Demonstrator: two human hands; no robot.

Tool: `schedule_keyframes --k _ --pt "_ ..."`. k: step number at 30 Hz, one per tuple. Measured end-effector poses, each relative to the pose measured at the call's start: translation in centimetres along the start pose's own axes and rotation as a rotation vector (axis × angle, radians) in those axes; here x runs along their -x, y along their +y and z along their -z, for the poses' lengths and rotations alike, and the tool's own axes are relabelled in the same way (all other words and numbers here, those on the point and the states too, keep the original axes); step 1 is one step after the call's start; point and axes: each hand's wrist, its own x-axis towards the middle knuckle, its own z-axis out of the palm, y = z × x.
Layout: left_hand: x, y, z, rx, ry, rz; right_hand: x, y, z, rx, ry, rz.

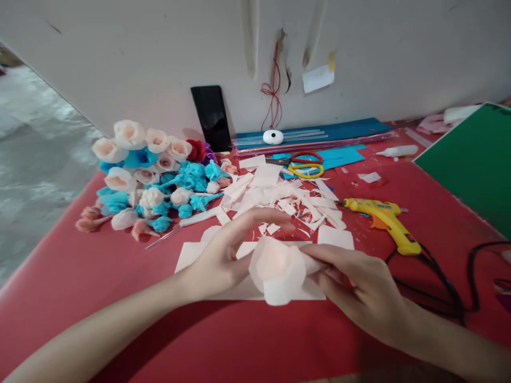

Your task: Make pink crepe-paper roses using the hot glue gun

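Note:
Both my hands hold a pale pink paper flower (278, 271) just above the red table (99, 276). My left hand (223, 255) cups its left side, fingers curved over the top of the petals. My right hand (355, 284) pinches the flower's base from the right, fingers closed on it. Under them lies a sheet of pale paper (191, 254). Behind is a heap of white paper scraps (279, 194).
A pile of finished pink, white and blue paper flowers (151, 175) lies at the left. A yellow glue gun (385, 221) with a black cord (443, 282) sits at the right. Scissors (305, 164), blue sheets (319, 133), a black phone (211, 118) and a green board (475, 159) stand behind.

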Motion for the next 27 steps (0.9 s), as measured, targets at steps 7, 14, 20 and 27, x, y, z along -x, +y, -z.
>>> schedule_keyframes --k 7,14,20,27 --pt "0.2 0.1 -0.5 0.123 0.191 0.012 0.3 0.1 0.0 0.124 0.094 0.005" --pt "0.2 0.2 0.3 -0.381 0.326 -0.472 -1.3 -0.9 0.2 -0.504 -0.096 -0.396" --pt "0.0 1.1 0.2 -0.716 0.319 -0.582 -1.0 -0.8 -0.2 -0.620 -0.125 -0.441" --pt "-0.1 1.9 -0.3 -0.785 0.345 -0.598 -0.8 -1.1 -0.8 -0.595 -0.094 -0.431"
